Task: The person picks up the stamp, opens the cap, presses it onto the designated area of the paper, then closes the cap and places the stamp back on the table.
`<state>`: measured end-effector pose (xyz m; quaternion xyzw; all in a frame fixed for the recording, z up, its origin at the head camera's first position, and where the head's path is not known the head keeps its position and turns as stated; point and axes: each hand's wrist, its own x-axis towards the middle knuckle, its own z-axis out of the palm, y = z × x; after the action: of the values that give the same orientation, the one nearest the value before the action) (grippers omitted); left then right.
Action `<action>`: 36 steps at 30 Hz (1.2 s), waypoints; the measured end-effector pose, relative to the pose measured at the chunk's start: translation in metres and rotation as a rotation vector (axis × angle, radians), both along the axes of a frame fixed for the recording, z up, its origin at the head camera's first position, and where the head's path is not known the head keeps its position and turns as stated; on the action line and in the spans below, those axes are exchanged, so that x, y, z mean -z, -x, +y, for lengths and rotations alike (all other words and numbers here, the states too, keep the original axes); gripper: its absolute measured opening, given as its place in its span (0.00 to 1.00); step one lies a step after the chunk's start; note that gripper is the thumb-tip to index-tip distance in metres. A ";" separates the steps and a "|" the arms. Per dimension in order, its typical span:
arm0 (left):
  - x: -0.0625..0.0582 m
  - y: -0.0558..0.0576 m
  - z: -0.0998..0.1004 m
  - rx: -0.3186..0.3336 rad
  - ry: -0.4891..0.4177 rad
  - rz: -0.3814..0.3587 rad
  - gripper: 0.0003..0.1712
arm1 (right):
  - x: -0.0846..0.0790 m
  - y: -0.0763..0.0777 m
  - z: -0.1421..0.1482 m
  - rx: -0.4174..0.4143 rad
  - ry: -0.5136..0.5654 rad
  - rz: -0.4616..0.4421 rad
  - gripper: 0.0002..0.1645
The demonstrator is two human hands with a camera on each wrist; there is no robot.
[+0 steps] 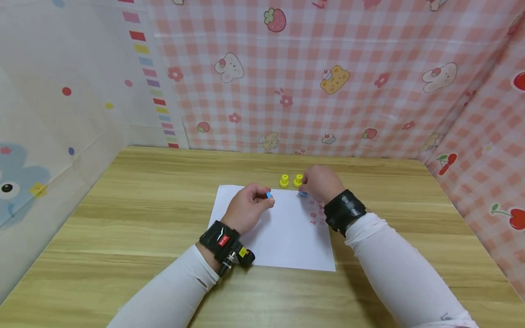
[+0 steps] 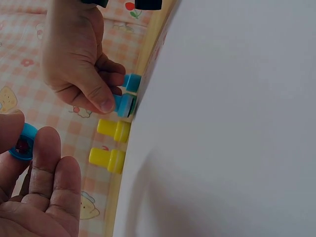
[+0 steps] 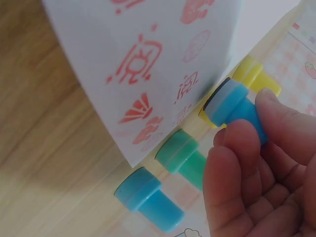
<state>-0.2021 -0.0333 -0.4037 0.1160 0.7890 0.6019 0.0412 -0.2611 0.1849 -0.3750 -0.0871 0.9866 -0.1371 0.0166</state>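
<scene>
My left hand (image 1: 246, 207) is over the white paper (image 1: 283, 241), pinching a small blue stamp cap (image 2: 30, 132) between thumb and fingers. Its round hollow side shows dark red inside in the left wrist view. At the paper's far right edge, my right hand (image 1: 323, 183) pinches the handle of a blue stamp (image 3: 236, 104). That stamp lies tilted, with a pale band and a dark rim at its wide end. Whether its face touches the paper cannot be told. Red printed pictures (image 3: 136, 61) cover part of the paper's right side.
Two yellow stamps (image 1: 284, 181) stand on the wooden table (image 1: 123, 218) just beyond the paper, left of my right hand. A green stamp (image 3: 178, 154) and another blue stamp (image 3: 139, 190) stand near the paper's corner. A patterned cloth (image 1: 254, 100) hangs behind the table.
</scene>
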 end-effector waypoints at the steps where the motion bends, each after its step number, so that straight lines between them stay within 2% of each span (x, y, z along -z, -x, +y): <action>1: 0.000 0.000 0.000 0.001 0.000 0.000 0.08 | 0.000 0.000 0.000 0.001 -0.004 0.001 0.09; 16: -0.002 -0.001 0.000 -0.001 0.009 0.002 0.08 | 0.004 0.002 -0.001 0.026 -0.026 -0.033 0.11; 25: 0.000 -0.001 0.000 -0.014 0.030 0.033 0.11 | 0.005 0.003 0.000 -0.007 -0.032 -0.003 0.12; 36: -0.001 -0.002 0.000 -0.017 0.036 0.047 0.11 | 0.003 0.002 -0.003 0.004 -0.040 -0.006 0.12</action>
<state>-0.2003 -0.0328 -0.4027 0.1227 0.8013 0.5853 0.0193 -0.2633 0.1818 -0.3784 -0.0844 0.9892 -0.1176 0.0212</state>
